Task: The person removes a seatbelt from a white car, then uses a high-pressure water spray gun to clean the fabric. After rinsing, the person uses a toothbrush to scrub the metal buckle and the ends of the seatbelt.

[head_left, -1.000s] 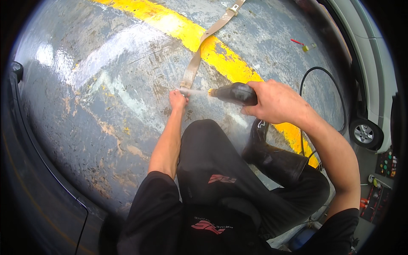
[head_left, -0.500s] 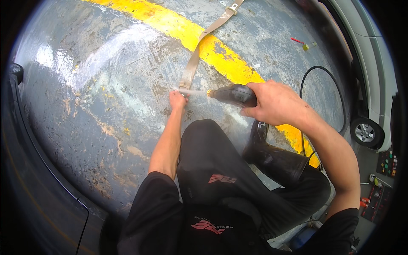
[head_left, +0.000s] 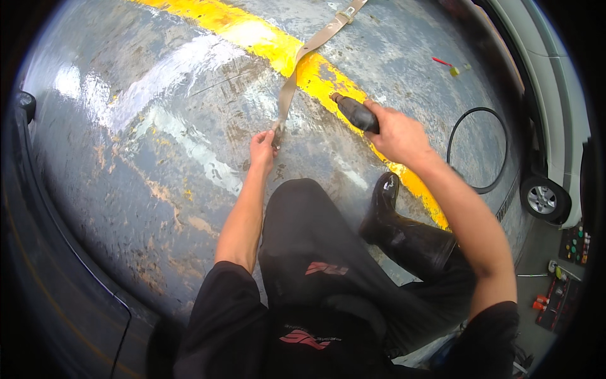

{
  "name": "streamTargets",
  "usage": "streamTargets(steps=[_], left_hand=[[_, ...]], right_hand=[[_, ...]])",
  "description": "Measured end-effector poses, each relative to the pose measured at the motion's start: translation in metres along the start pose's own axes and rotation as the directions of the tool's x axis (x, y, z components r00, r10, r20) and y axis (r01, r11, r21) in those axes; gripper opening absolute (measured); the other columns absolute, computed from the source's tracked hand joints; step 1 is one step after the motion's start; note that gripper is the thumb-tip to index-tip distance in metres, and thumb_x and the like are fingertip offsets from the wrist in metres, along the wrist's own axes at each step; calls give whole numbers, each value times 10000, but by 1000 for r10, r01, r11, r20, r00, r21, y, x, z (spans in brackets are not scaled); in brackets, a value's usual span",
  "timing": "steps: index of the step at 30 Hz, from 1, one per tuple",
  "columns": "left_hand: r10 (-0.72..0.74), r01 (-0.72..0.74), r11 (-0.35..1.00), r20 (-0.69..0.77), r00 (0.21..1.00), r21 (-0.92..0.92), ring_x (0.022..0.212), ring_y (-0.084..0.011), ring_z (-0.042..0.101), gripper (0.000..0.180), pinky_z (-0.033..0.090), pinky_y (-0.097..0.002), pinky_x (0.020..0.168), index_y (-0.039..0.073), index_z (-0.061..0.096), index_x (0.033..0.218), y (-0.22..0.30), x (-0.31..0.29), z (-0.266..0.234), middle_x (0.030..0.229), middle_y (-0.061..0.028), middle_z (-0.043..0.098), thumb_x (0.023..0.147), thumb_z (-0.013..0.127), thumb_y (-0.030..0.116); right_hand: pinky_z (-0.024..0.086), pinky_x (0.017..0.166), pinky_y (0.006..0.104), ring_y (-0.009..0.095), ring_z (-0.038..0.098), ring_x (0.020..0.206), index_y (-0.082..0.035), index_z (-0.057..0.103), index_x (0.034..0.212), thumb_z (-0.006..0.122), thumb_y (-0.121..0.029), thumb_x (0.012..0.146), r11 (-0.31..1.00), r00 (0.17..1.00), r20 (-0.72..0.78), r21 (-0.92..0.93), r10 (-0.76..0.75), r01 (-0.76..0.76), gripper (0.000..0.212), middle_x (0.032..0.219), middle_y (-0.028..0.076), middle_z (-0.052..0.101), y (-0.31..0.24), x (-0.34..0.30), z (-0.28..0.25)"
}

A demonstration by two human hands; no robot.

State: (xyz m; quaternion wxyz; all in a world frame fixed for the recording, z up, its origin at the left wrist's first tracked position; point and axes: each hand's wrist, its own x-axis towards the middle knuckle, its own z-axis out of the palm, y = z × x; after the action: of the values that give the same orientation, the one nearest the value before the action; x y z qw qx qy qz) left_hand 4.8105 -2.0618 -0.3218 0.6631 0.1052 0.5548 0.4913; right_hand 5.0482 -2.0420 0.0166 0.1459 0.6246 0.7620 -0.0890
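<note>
A beige seat belt (head_left: 288, 95) stretches over the wet floor, and its near end with a metal fitting is pinched in my left hand (head_left: 261, 151). Farther along, a metal tongue (head_left: 347, 14) shows on the strap near the top of the view. My right hand (head_left: 403, 136) is wrapped round a dark spray gun (head_left: 358, 115) with a short nozzle that points to the upper left. The gun is held above the yellow floor stripe, to the right of the belt and apart from it. No jet shows at the nozzle. My palm hides the gun's grip.
A black hose (head_left: 507, 148) loops on the floor at the right. Beyond it stands a light-coloured car (head_left: 565, 126). A small red-handled brush (head_left: 447, 63) lies at the upper right. A dark car body (head_left: 57, 278) borders the left. My black boot (head_left: 404, 237) rests beside the yellow stripe (head_left: 331, 85).
The spray that ran from the nozzle to the belt end has stopped. My right hand has moved the gun up and away from the belt, tilting its nozzle upward. My left hand still grips the belt.
</note>
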Motion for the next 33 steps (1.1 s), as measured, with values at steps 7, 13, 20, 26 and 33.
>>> streamTargets(steps=[7, 13, 20, 26, 33], left_hand=[[221, -223, 975, 88, 971, 11, 1038, -173, 616, 552, 531, -297, 737, 17, 494, 1296, 46, -65, 30, 1149, -122, 624, 839, 792, 94], [402, -479, 836, 293, 867, 269, 943, -144, 649, 446, 554, -299, 769, -23, 565, 1165, 103, -108, 53, 1107, -109, 637, 780, 787, 11], [299, -450, 847, 445, 844, 284, 890, -132, 666, 339, 563, -275, 751, -14, 575, 1041, 156, -160, 96, 1008, -87, 660, 773, 783, -10], [217, -374, 905, 536, 816, 202, 908, -121, 631, 260, 539, -283, 802, 28, 594, 893, 179, -169, 88, 1012, -93, 653, 750, 797, -52], [332, -460, 864, 456, 826, 205, 896, -136, 625, 248, 531, -291, 774, 56, 556, 710, 181, -198, 88, 1001, -111, 661, 740, 768, -70]], right_hand=[[522, 818, 504, 358, 666, 971, -203, 407, 1460, 716, -187, 791, 1000, 993, -114, -9, 26, -27, 737, 1202, 146, 566, 27, 5, 174], [451, 967, 530, 377, 591, 1169, -206, 313, 1514, 789, -196, 760, 990, 992, 117, 135, -52, 36, 892, 1362, 184, 461, -3, -8, 193], [433, 995, 519, 342, 583, 1154, -118, 500, 1376, 793, -307, 776, 755, 686, -544, 138, -484, 641, 694, 1268, 146, 577, -46, 22, 34], [481, 941, 433, 284, 653, 960, -59, 638, 1063, 801, -294, 753, 584, 599, -444, 188, -667, 790, 421, 971, 86, 690, -31, 40, 23], [454, 985, 423, 257, 632, 996, -87, 638, 999, 803, -252, 746, 474, 456, -426, 72, -781, 878, 344, 965, 53, 662, -24, 53, 30]])
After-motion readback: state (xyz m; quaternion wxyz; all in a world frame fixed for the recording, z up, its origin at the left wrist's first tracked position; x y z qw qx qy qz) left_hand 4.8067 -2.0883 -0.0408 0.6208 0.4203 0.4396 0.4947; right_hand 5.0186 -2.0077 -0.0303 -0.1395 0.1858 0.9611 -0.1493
